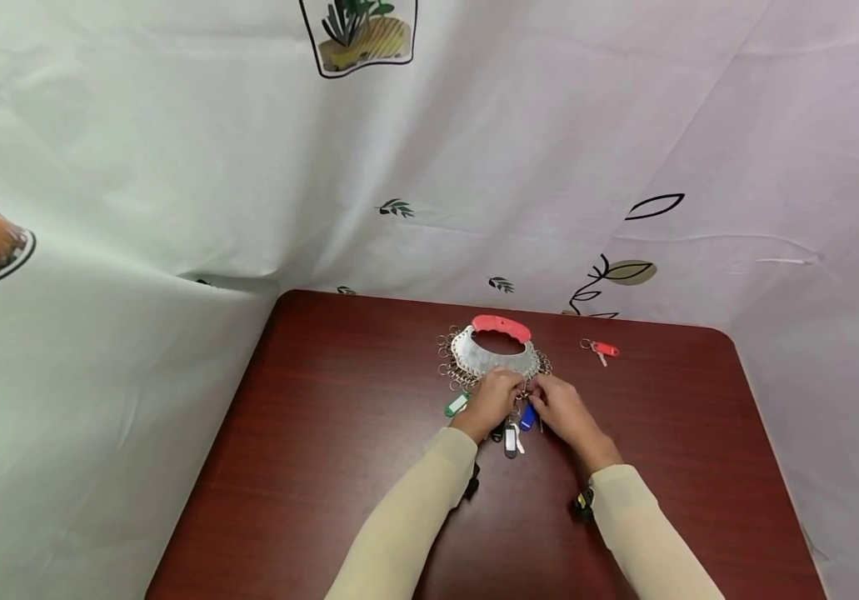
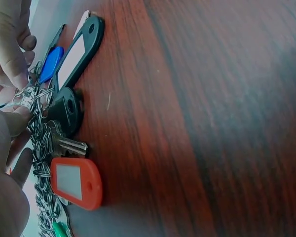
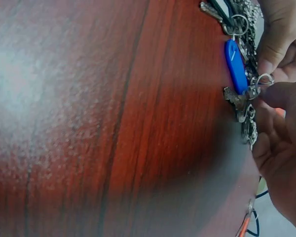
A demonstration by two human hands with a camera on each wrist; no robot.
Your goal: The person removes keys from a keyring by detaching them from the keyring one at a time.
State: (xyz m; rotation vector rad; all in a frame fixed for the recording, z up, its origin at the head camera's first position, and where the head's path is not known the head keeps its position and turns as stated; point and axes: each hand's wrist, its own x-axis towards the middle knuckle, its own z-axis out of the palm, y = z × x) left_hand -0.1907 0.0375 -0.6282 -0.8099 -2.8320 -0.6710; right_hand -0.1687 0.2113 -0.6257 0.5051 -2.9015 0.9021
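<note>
A silver plate key holder [image 1: 491,362] with a red handle [image 1: 501,325] and many small rings along its edge lies on the table. At its near edge, my left hand [image 1: 496,400] and right hand [image 1: 566,414] meet, fingertips pinching at a small metal ring [image 3: 265,78]. A blue key tag [image 3: 236,66] with its key [image 3: 233,96] hangs right beside the fingertips. Black tags [image 2: 71,61], a red tag [image 2: 91,183] and a green tag [image 1: 456,405] hang along the same edge. Fingers partly hide where the rings join.
The dark red wooden table [image 1: 324,400] carries a separate key with a red tag [image 1: 605,349] at the back right. A patterned white cloth [image 1: 429,167] hangs behind the table and along its sides.
</note>
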